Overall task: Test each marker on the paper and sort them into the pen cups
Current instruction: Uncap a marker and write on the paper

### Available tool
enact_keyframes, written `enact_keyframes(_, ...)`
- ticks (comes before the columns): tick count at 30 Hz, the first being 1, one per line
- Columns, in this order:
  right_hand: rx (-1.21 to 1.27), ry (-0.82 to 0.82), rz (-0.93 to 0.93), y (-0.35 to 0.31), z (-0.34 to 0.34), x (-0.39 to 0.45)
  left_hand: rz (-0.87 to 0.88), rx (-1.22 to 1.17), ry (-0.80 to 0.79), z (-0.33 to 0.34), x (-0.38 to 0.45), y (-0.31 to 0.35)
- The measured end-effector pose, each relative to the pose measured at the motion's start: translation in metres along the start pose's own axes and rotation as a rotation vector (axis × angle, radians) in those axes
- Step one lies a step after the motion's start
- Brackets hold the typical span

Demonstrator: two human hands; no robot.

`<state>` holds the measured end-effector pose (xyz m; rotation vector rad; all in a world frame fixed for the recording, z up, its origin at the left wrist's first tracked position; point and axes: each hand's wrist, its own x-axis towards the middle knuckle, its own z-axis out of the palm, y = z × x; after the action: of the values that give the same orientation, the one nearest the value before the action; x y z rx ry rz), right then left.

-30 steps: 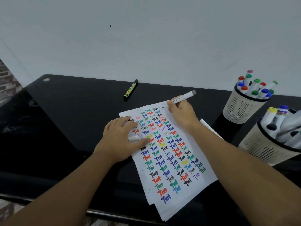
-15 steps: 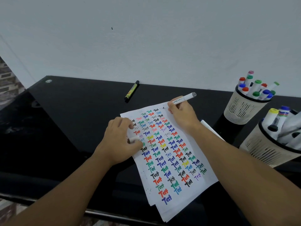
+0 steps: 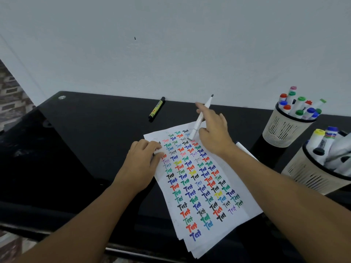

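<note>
A stack of white paper [image 3: 248, 207] covered with rows of coloured "Test" marks lies on the black desk [image 3: 85, 139]. My right hand [image 3: 214, 133] holds a white marker [image 3: 200, 118] above the sheet's far end; its dark tip points up and away, its grey end down toward the paper. My left hand [image 3: 140, 164] rests on the paper's left edge and pinches a small white cap [image 3: 157, 151]. Two beige mesh pen cups stand at the right: the far cup [image 3: 284, 130] holds markers with coloured caps, the near cup [image 3: 311, 175] holds larger white markers.
A yellow and black marker [image 3: 156, 109] lies on the desk near the wall, left of my right hand. A white marker [image 3: 245, 149] shows partly beside my right forearm. The wall runs along the desk's far edge; the desk's front edge is close below the paper.
My right hand lifted the marker off the paper and turned it over, so the tip now points up and away. My left hand drew slightly left, its fingers curling round the cap.
</note>
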<state>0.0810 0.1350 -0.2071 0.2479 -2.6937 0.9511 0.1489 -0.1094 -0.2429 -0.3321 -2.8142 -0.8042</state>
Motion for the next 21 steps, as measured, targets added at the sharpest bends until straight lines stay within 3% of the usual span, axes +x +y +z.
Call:
enact_keyframes(3, 0.182, -0.064, 0.03, -0.009, -0.013, -0.005, 0.018, 0.013, 0.017, -0.002, -0.001, 0.002)
enact_keyframes(8, 0.465, -0.018, 0.204, -0.014, -0.03, -0.008, 0.019, 0.003, 0.042, -0.002, -0.002, 0.003)
enact_keyframes(10, 0.372, -0.116, 0.177, -0.016, -0.036, -0.014, 0.003, -0.023, 0.047, -0.003, -0.003, 0.002)
enact_keyframes(15, -0.273, -0.403, -0.081, -0.019, -0.032, -0.032, 0.005, -0.073, 0.1, -0.003, -0.006, 0.001)
enact_keyframes(21, -0.292, -0.389, -0.16, -0.022, -0.023, -0.043, -0.001, -0.088, 0.119, -0.005, -0.009, 0.007)
